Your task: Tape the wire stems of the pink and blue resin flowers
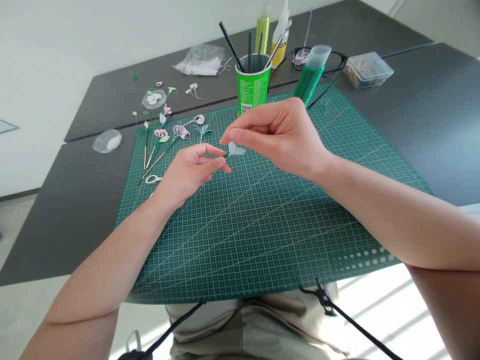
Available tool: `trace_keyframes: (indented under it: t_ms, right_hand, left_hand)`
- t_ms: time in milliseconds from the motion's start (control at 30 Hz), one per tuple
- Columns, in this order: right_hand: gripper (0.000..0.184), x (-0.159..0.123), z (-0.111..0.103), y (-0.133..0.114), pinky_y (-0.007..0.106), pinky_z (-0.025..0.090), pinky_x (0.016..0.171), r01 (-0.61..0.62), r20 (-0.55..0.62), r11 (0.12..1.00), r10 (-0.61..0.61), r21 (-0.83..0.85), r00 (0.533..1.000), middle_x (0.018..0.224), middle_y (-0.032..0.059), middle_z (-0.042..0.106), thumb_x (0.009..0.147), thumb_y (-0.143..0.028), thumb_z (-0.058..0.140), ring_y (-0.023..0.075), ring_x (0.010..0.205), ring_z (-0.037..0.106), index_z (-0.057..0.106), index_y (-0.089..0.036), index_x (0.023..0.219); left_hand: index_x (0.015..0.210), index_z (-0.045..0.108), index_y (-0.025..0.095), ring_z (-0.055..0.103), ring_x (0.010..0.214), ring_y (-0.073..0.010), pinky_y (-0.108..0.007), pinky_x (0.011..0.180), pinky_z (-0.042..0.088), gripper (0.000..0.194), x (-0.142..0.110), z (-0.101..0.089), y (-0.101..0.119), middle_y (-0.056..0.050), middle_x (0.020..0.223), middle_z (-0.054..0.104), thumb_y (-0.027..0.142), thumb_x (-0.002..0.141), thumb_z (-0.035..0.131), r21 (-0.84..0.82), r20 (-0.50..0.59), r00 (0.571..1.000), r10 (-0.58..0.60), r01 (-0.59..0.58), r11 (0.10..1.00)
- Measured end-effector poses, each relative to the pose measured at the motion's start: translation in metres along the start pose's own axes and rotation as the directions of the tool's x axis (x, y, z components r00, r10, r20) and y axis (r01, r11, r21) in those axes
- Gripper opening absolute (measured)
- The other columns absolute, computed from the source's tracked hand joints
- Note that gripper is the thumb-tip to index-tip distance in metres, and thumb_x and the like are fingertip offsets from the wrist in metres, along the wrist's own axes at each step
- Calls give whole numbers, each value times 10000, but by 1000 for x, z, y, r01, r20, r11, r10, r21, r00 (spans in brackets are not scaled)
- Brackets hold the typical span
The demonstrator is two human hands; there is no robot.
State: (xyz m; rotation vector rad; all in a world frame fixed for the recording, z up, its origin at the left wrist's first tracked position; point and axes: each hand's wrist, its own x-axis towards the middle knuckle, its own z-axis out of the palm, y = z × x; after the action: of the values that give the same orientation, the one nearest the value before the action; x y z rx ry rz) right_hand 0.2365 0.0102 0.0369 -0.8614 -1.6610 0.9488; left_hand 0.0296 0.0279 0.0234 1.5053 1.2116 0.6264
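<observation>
Over the cutting mat (262, 215), my left hand (193, 167) pinches the short dark green stem of a small pale flower (236, 149) between thumb and fingertips. The flower's whitish-blue petals point right. Just above it, my right hand (279, 132) is closed, thumb pressed against the index finger. Whatever its fingertips may hold is too small to make out. Left of my left hand lie finished-looking flowers on stems, among them a lilac flower (181, 132) and a blue-leaved sprig (203, 130). White-handled scissors (153, 179) are partly hidden behind my left wrist.
A green cup (253, 90) holding sticks and tweezers stands behind my hands, beside a green tube (309, 77) and a glue bottle (279, 42). Eyeglasses (339, 59) and a clear box (368, 71) are back right. Small dishes (107, 141) and a plastic bag (200, 60) lie left.
</observation>
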Motion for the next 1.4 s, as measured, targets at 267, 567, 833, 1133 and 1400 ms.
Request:
trace_keyframes:
  t_ms: [267,567,833,1133,1400]
  right_hand:
    - [149,7,-5,10,224,524,591,-20,-78,998,26,67,997,682,8,731,915,-303,797,144,754,714,814,-182,831]
    - [229,6,-1,10,254,481,552,-164,-10,971,169,174,986,570,-11,614,863,-416,856,178,739,672,779,-210,797]
    - [131,9,-3,23,276,472,595,-184,-89,979,192,92,977,561,-11,600,880,-266,801,168,714,614,795,-215,759]
    - [146,13,-9,35,263,363,509,-274,13,957,274,92,962,510,-48,509,873,-279,804,110,570,462,778,-177,770]
    - [193,13,-15,40,268,225,414,-314,113,948,307,47,945,480,-68,422,891,-362,817,80,473,274,792,-183,824]
  left_hand:
    - [903,623,201,362,447,-74,-237,435,265,226,-8,5,-2,-52,814,832,373,871,767,122,171,984,53,-75,990]
    - [859,634,216,734,635,-191,-265,555,448,154,-13,9,1,-60,776,834,329,891,735,158,224,958,177,-214,964]
    - [863,680,230,820,792,-230,-309,714,605,107,-21,10,0,-38,806,834,274,891,774,179,116,942,314,-330,927]
    - [857,763,250,822,863,-246,-337,763,632,74,-28,10,2,-24,865,838,290,888,817,331,-81,881,465,-416,847]
    - [917,713,260,653,584,-142,-295,540,500,133,-14,3,-1,-23,841,827,332,910,824,133,-283,869,405,-383,914]
